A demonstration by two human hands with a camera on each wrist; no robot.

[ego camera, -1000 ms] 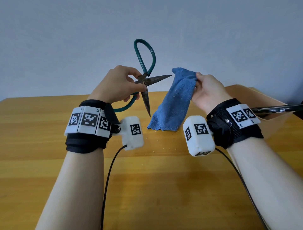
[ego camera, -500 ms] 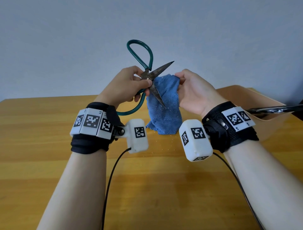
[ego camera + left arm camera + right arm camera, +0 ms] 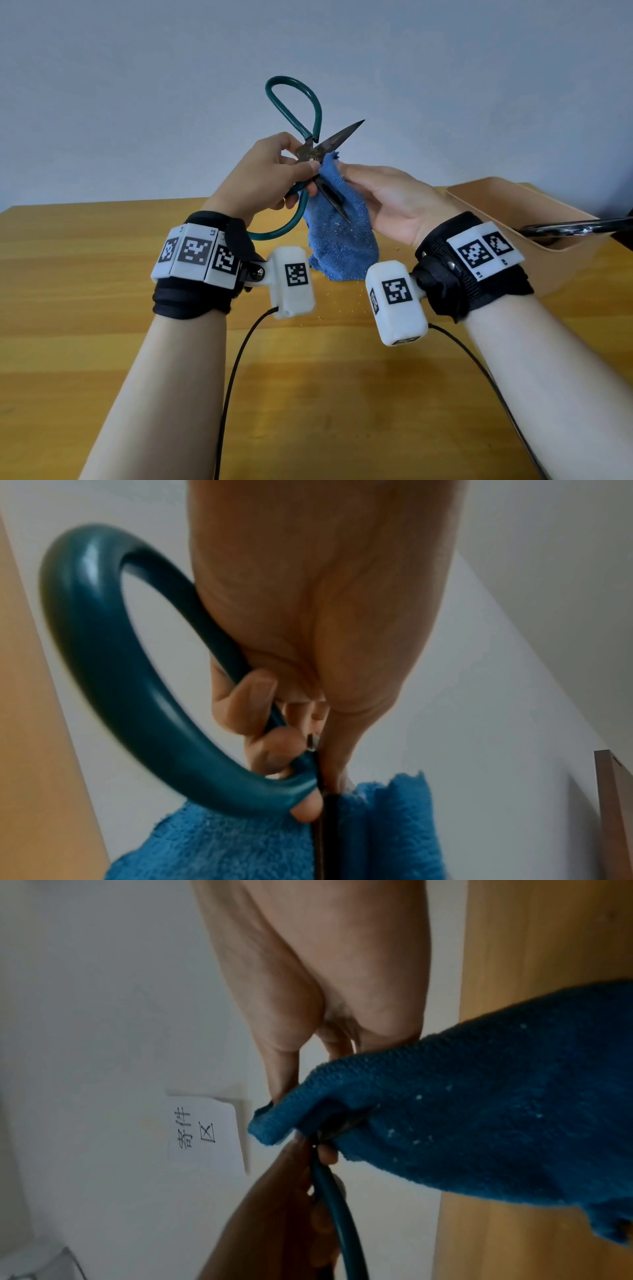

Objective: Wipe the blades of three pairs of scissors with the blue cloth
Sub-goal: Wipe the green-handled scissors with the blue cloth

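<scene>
My left hand (image 3: 274,174) grips green-handled scissors (image 3: 310,147) at the pivot, held up above the table with the rusty blades spread apart. One blade points up and right, the other (image 3: 334,200) slants down across the blue cloth (image 3: 342,240). My right hand (image 3: 376,192) holds the cloth by its top edge, right against the pivot and behind the lower blade. The left wrist view shows my fingers (image 3: 260,712) curled round the green handle loop (image 3: 113,685) with the cloth (image 3: 383,831) on both sides of the dark blade. In the right wrist view the cloth (image 3: 496,1123) hangs from my fingers.
A light wooden tray (image 3: 534,219) sits on the table at the right, with a black-handled tool (image 3: 575,228) lying across its rim. Pale crumbs dot the wooden table (image 3: 102,281) below the cloth. A paper label (image 3: 202,1131) hangs on the white wall.
The hands have come together: the cloth, held apart to the right a second ago, now sits against the scissors' pivot. The scissors tilted so the upper blade points higher.
</scene>
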